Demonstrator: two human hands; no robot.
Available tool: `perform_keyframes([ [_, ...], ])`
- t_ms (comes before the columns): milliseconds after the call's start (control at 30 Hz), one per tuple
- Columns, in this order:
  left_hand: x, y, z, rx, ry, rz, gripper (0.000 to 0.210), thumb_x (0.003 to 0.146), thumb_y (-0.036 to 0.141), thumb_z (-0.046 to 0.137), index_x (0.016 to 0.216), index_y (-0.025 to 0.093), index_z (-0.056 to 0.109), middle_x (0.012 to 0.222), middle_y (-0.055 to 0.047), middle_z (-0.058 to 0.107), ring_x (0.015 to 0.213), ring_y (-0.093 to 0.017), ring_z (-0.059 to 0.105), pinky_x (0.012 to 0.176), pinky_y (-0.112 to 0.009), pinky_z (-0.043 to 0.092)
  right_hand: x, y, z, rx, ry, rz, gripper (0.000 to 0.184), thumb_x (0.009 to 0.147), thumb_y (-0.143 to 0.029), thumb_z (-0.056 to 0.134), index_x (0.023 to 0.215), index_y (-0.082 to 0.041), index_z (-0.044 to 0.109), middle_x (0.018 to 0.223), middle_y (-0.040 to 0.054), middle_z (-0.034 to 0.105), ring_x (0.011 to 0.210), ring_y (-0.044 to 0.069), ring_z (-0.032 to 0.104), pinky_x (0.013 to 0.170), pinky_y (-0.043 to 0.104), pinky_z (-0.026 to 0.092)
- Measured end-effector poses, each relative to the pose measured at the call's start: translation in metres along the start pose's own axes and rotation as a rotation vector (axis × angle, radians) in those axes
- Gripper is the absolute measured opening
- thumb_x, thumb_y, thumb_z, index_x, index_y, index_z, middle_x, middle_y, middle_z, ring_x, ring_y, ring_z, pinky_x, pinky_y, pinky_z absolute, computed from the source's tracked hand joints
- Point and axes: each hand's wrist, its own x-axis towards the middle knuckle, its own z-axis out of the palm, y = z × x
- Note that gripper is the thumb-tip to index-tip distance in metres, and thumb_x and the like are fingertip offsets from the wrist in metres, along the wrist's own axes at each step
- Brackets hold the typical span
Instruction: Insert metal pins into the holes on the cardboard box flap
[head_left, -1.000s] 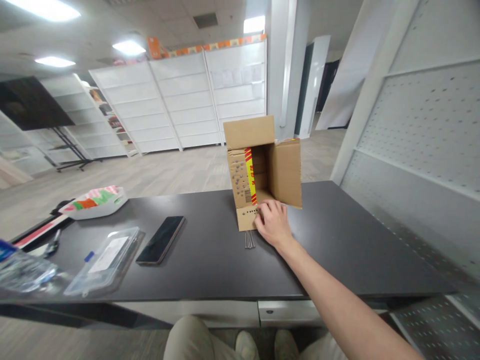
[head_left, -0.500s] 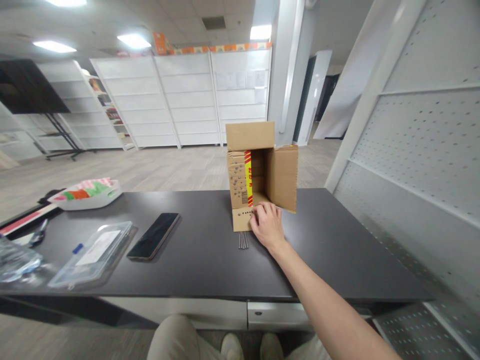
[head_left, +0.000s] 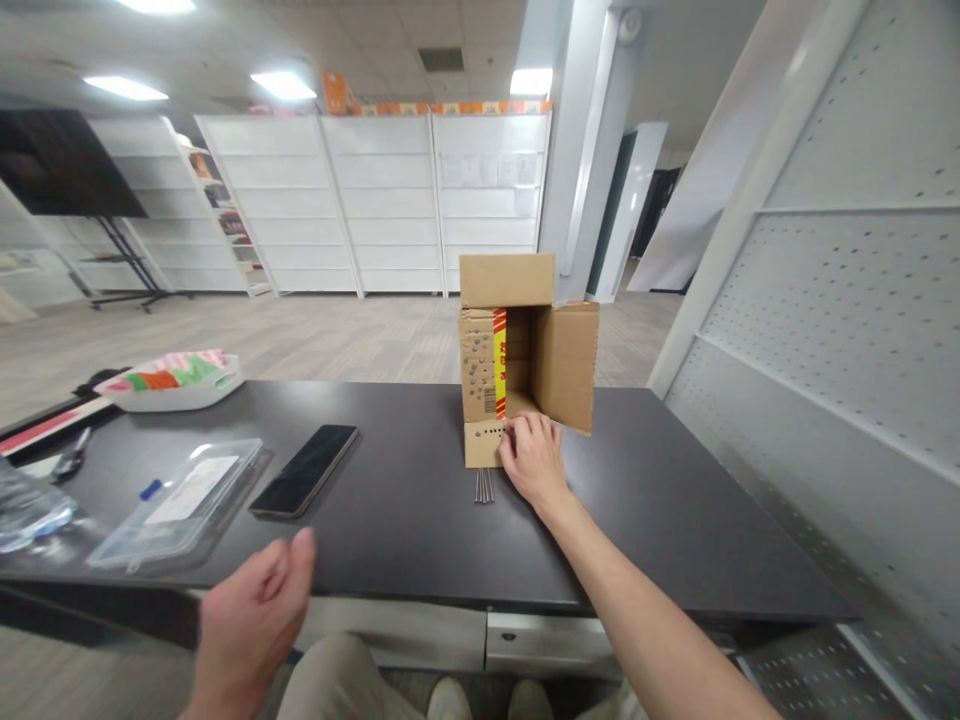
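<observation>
An open cardboard box (head_left: 480, 385) stands on its side on the dark table, its opening facing me. Along its lower flap (head_left: 482, 450) runs a row of small dark dots. My right hand (head_left: 534, 455) is curled over the right part of that flap, fingertips partly hidden. Several thin metal nails (head_left: 484, 487) stick out below the flap's front edge. At the lower left, my left hand (head_left: 251, 615) is raised before the table edge, fingers curled and thumb up, slightly blurred, with nothing visible in it.
On the left of the table lie a phone (head_left: 306, 470), a clear plastic case (head_left: 180, 505), a crumpled clear plastic bag (head_left: 30, 510) and a white basket (head_left: 180, 397) with coloured cloth. A perforated white panel (head_left: 847, 330) stands close on the right.
My left hand has come into view at the lower left. My right hand stays on the box flap. The camera view has shifted slightly.
</observation>
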Motion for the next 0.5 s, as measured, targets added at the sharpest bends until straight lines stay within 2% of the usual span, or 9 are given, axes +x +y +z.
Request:
perform_keyframes([
  [33,0.009,0.013,0.018,0.008,-0.094,0.079,0.05,0.084,0.044,0.047,0.046,0.015,0.03,0.044,0.005,0.028,0.044,-0.005,0.029,0.049,-0.017,0.031,0.0,0.0,0.0,-0.003,0.0,0.0,0.011,0.083,-0.022,0.05,0.091,-0.018,0.055,0.103,0.0093,0.057,0.097,0.024,0.045,0.085,0.036,0.032],
  [67,0.018,0.027,0.036,0.033,-0.177,0.123,0.048,0.085,0.043,0.043,0.047,0.015,0.029,0.044,0.004,0.029,0.045,-0.005,0.029,0.049,-0.019,0.029,0.0,0.0,0.0,-0.006,-0.001,0.0,0.011,0.083,-0.022,0.05,0.092,-0.018,0.055,0.104,0.0096,0.057,0.098,0.024,0.045,0.085,0.037,0.032],
  [167,0.041,0.065,0.085,0.18,-0.381,0.153,0.043,0.088,0.042,0.035,0.053,0.018,0.04,0.05,0.002,0.045,0.049,-0.009,0.041,0.05,-0.022,0.026,0.0,0.001,0.001,-0.009,-0.003,-0.004,0.011,0.083,-0.022,0.049,0.092,-0.018,0.055,0.103,0.0098,0.057,0.098,0.024,0.045,0.085,0.037,0.032],
  [267,0.054,0.083,0.12,0.313,-0.542,0.152,0.041,0.089,0.042,0.029,0.066,0.02,0.054,0.064,-0.005,0.061,0.059,-0.017,0.057,0.053,-0.024,0.032,0.0,0.001,0.001,-0.005,0.0,-0.008,0.01,0.083,-0.022,0.049,0.091,-0.018,0.055,0.103,0.0097,0.057,0.098,0.024,0.045,0.084,0.037,0.032],
  [367,0.06,0.087,0.138,0.378,-0.605,0.162,0.04,0.088,0.039,0.028,0.079,0.02,0.062,0.077,-0.01,0.067,0.073,-0.024,0.064,0.06,-0.028,0.04,0.0,0.001,0.001,0.004,0.007,-0.004,0.009,0.083,-0.022,0.049,0.09,-0.018,0.054,0.102,0.0095,0.057,0.097,0.024,0.046,0.084,0.037,0.032],
  [500,0.061,0.088,0.143,0.43,-0.637,0.151,0.041,0.088,0.034,0.028,0.088,0.019,0.066,0.086,-0.014,0.069,0.082,-0.027,0.066,0.067,-0.032,0.046,0.0,0.001,0.002,0.012,0.007,0.002,0.009,0.084,-0.022,0.049,0.091,-0.018,0.055,0.103,0.0092,0.058,0.098,0.024,0.045,0.084,0.036,0.031],
])
